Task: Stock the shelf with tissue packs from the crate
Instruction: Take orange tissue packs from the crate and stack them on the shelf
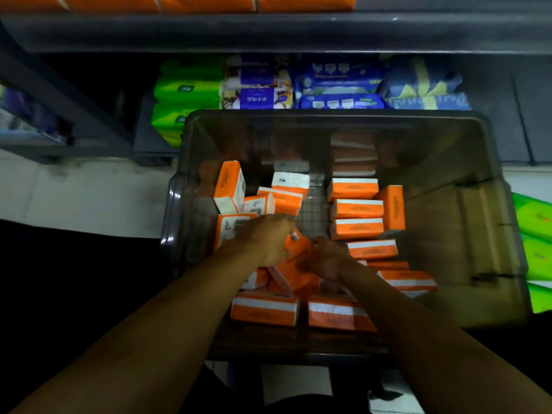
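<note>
Grip, left: left hand lies knuckles-up inside the crate, fingers curled down round a tilted pack of orange tissue.
Grip, right: right hand meets the same tilted pack from the opposite side, touching it; blur hides the fingers (cannot tell whether they clasp or only rest).
Tilted pack: sits between the two hands, a white end poking up past the left knuckles, leaning on other packs beneath.
Beyond the grip, left: loose packs jumbled at odd angles, one standing on end, one showing a barcode face.
Beyond the grip, centre: bare grid floor of the crate, showing between the jumble and the stacked side.
Right of the grip: stacked row of orange packs lying flat, white stripes up; an upright pack stands against its outer side.
Nearer than the grip: two flat packs side by side, under the forearms.
Crate: dark translucent walls, standing on pale floor tiles in front of the shelving.
Shelf: grey shelf board well beyond the grip; shelved orange packs line its top at the frame edge.
Below that board: green bundles, blue-and-white bundles, blue bundles in a row (labels too small to read).
Far right of the grip: green packs lying outside the crate wall.
</note>
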`<state>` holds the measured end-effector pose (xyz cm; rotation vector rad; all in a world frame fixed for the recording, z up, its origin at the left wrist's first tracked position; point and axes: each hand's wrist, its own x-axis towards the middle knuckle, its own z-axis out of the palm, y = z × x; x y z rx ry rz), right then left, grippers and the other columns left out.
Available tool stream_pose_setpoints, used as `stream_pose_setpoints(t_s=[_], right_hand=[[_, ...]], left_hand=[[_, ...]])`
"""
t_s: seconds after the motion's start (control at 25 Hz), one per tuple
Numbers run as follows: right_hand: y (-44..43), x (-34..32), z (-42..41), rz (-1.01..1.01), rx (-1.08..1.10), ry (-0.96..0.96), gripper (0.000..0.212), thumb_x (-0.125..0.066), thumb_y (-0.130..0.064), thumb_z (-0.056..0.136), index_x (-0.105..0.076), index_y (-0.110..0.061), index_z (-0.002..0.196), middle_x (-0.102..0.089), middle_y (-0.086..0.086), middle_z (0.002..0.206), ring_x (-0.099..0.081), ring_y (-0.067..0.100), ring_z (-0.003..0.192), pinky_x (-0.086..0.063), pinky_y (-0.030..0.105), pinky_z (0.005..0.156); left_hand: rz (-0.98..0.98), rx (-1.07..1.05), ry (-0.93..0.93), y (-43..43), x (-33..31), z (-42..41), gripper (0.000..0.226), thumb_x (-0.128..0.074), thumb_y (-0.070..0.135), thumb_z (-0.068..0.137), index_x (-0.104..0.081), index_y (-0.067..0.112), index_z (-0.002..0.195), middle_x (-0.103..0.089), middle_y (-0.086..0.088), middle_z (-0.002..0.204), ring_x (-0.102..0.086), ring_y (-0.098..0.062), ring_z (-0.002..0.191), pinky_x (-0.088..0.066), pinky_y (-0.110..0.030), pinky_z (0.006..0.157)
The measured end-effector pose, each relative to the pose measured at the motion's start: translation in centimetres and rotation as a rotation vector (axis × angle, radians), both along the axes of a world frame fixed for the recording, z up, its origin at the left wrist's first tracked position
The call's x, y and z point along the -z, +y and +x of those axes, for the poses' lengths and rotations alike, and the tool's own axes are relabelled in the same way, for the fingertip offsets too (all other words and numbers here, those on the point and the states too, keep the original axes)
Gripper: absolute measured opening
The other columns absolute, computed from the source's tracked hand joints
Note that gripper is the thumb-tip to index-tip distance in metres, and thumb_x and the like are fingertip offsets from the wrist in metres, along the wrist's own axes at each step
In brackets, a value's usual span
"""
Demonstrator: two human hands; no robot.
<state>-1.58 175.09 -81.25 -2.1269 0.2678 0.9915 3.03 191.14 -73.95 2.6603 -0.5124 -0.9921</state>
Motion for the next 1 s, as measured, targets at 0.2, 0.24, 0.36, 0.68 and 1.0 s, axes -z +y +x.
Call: stream_pose_setpoints(t_s=[0.2,0.24,0.36,0.68,1.0], right_hand=[[0.4,0.3,0.9,0.037,0.067,0.097,0.039,-0.083,-0.018,0.075,-0.052,-0.027,0.098,-0.064,0.005,0.107,-0.062,0.022,0.101,-0.053,0.033,0.084],[0.2,0.0,1.0,0.063,0.065,0.101,0.033,-0.082,-0.015,0.076,-0.053,-0.026,0.087,-0.064,0.0,0.095,-0.061,0.019,0.095,-0.052,0.03,0.08],[-0.8,-0.7,1.0,0.157,0.226,0.11,0.023,-0.082,-0.003,0.068,-0.066,-0.017,0.078,-0.069,0.001,0.081,-0.068,0.025,0.089,-0.057,0.036,0.079],[-8.1,-10.4,4.0,0.498,0.596,-0.013,0.044,-0.069,0.018,0.073,-0.06,-0.01,0.105,-0.071,0.012,0.087,-0.068,0.021,0.073,-0.056,0.031,0.063],[-12.2,-22.1,8.5,0.57,0.526,-0.458,0.046,-0.074,-0.001,0.08,-0.059,-0.017,0.12,-0.071,0.014,0.111,-0.069,0.029,0.102,-0.058,0.041,0.085]], left_hand=[[0.02,-0.028,0.006,-0.5,0.2,0.3,0.044,-0.072,0.026,0.085,-0.056,0.024,0.126,-0.061,-0.003,0.125,-0.06,-0.023,0.108,-0.051,-0.034,0.086],[0.026,-0.024,0.013,-0.5,0.1,0.3,0.044,-0.071,0.027,0.086,-0.055,0.025,0.127,-0.06,-0.003,0.127,-0.059,-0.023,0.11,-0.051,-0.035,0.088],[0.023,-0.014,0.039,-0.5,-0.1,0.1,0.045,-0.071,0.028,0.086,-0.056,0.026,0.128,-0.059,-0.002,0.129,-0.058,-0.023,0.114,-0.049,-0.035,0.09],[-0.342,-0.227,0.123,-2.4,-4.3,3.0,0.067,-0.086,0.023,0.066,-0.058,0.016,0.127,-0.069,-0.005,0.116,-0.067,-0.024,0.104,-0.054,-0.042,0.091],[-0.824,-0.473,0.017,-4.5,-16.2,8.4,0.04,-0.077,0.0,0.079,-0.063,0.024,0.108,-0.071,0.007,0.102,-0.07,-0.009,0.091,-0.055,-0.018,0.072]])
